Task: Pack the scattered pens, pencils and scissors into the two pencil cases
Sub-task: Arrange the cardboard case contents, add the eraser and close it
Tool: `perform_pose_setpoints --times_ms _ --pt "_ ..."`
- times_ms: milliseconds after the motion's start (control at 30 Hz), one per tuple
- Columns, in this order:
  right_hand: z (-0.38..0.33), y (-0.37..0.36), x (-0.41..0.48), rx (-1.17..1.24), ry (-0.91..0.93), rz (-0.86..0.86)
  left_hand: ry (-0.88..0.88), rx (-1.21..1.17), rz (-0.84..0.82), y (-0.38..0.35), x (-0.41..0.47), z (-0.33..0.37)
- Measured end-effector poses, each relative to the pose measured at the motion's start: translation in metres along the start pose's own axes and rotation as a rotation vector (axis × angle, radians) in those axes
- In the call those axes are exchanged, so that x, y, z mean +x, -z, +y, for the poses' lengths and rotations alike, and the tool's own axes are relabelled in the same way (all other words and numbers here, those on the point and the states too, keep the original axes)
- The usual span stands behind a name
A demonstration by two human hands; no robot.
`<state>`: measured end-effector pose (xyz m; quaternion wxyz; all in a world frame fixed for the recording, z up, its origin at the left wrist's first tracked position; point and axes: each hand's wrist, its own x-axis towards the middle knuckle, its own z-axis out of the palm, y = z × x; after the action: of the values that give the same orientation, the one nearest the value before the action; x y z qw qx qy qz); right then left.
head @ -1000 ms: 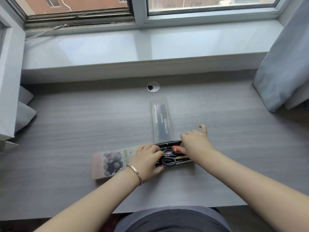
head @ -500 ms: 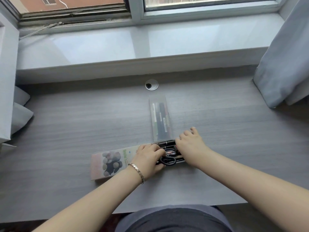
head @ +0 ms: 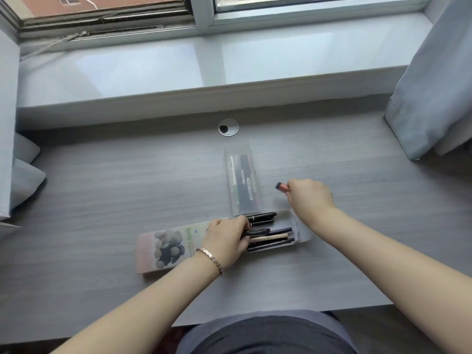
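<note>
Covering boxed pens (head: 271, 237), left hand (head: 226, 242); orange marker (head: 282, 186), perhaps, beside clear case (head: 242, 180).

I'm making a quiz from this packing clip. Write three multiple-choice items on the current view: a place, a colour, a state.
1. Where is the clear pencil case? A. On the desk, beyond the printed pencil case. B. On the windowsill. C. On the lap.
2. What colour is the small item the right hand pinches? A. Blue. B. Orange-red, black end. C. Green.
3. What is the left hand doing? A. Hanging idle. B. Holding the pens in the printed pencil case. C. Gripping the curtain.
Answers: 1 A, it lies just past that case's far edge; 2 B, that end sticks out of the hand; 3 B, it curls over them.
</note>
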<state>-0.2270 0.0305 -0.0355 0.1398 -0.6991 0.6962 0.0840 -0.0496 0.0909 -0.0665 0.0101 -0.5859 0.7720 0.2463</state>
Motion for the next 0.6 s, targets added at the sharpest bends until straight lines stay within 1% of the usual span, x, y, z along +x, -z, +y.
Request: perform_pose_setpoints --times_ms 67,167,233,300,333,367,400,467,533,600 --pt "-0.004 0.004 0.003 -0.103 0.001 -0.085 -0.001 0.003 0.019 0.001 0.000 0.002" --pt "-0.010 -0.005 0.000 -0.128 0.054 -0.128 0.019 -0.061 0.051 0.003 0.001 0.002" --pt "-0.010 -0.010 -0.007 -0.071 0.163 -0.035 0.044 -0.093 0.057 0.005 0.002 0.002" --pt "-0.008 -0.014 -0.017 0.071 0.309 0.028 0.064 -0.115 0.060 0.004 0.002 0.003" --pt "-0.008 -0.014 -0.025 0.128 0.356 -0.012 0.071 -0.128 0.060 0.004 0.002 0.003" --pt "-0.009 -0.013 -0.033 0.131 0.398 -0.077 0.076 -0.144 0.061 0.003 0.001 0.003" --pt "-0.009 -0.012 -0.041 0.087 0.417 -0.141 0.076 -0.157 0.066 0.003 0.000 0.003" --pt "-0.007 -0.006 -0.051 -0.012 0.381 -0.226 0.061 -0.165 0.072 0.002 -0.003 0.004" --pt "-0.006 0.004 -0.055 -0.047 0.342 -0.223 0.031 -0.156 0.086 0.001 -0.005 0.007" --pt "-0.009 0.015 -0.062 -0.072 0.383 -0.195 0.020 -0.164 0.098 0.001 -0.005 0.010"
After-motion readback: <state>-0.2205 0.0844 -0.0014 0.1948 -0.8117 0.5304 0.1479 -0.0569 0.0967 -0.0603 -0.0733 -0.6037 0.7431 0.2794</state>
